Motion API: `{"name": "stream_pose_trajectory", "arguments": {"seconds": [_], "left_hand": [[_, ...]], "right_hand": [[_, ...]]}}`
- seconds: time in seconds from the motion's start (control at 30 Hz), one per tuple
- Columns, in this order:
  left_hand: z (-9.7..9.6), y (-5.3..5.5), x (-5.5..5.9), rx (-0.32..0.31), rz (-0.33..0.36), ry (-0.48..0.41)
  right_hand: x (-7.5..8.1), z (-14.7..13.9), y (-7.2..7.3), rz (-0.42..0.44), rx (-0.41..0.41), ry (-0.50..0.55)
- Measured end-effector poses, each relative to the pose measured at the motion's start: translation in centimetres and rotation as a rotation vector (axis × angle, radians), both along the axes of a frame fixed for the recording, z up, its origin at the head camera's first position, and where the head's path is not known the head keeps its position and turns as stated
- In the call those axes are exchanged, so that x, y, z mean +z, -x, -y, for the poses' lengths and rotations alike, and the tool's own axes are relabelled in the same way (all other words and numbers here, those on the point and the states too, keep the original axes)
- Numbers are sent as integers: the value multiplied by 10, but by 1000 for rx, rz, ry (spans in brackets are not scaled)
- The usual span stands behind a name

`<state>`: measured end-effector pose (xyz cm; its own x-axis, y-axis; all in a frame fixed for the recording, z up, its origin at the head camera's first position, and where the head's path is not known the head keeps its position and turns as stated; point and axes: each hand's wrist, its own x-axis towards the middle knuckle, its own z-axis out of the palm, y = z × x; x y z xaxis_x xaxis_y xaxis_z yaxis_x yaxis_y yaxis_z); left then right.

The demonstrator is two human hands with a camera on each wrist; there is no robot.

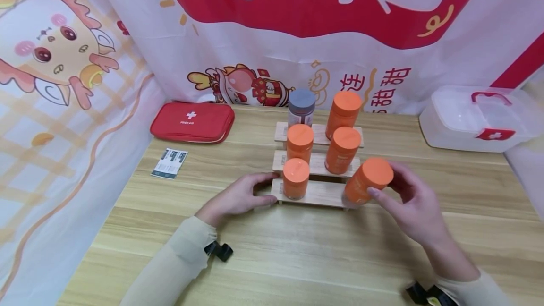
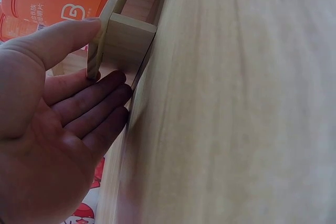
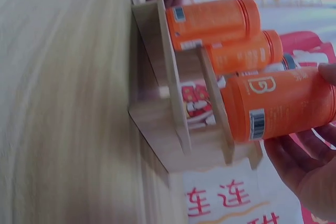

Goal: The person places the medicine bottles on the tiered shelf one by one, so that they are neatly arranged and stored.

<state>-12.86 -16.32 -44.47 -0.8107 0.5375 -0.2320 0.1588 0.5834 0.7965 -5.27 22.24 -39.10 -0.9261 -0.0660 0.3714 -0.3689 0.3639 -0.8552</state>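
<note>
A three-step wooden rack (image 1: 320, 192) stands mid-table, bearing several orange bottles (image 1: 296, 178) and a grey-capped bottle (image 1: 301, 107) at the top left. With thumb and index finger, my left hand (image 1: 244, 195) grips the left end of the lowest step; the left wrist view shows its other fingers (image 2: 97, 108) extended beside the rack leg (image 2: 126, 40). My right hand (image 1: 414, 202) holds another orange bottle (image 3: 283, 103) between thumb and fingers. This bottle leans to the right by the right end of the lowest step; whether its base touches the wood I cannot tell.
At the back left lies a red first-aid pouch (image 1: 191, 122), with a small printed packet (image 1: 170, 163) in front of it. A white box with a red handle (image 1: 480, 117) stands at the back right. Printed cloth (image 1: 255, 46) hangs behind the table.
</note>
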Motion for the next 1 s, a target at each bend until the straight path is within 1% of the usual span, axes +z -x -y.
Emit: {"name": "stream_pose_trajectory", "arguments": {"seconds": [0.13,0.37,0.6,0.77,1.0], "left_hand": [[0,0,0,0,-2,3],[-1,0,0,-2,0,2],[0,-1,-1,1,-5,4],[0,-1,-1,5,-5,5],[-1,-1,-1,4,-14,9]], "right_hand": [[-2,11,-1,30,14,5],[-9,26,1,85,41,-21],[-20,35,3,94,69,-13],[-24,39,4,139,48,-13],[-23,38,4,193,11,-31]]}}
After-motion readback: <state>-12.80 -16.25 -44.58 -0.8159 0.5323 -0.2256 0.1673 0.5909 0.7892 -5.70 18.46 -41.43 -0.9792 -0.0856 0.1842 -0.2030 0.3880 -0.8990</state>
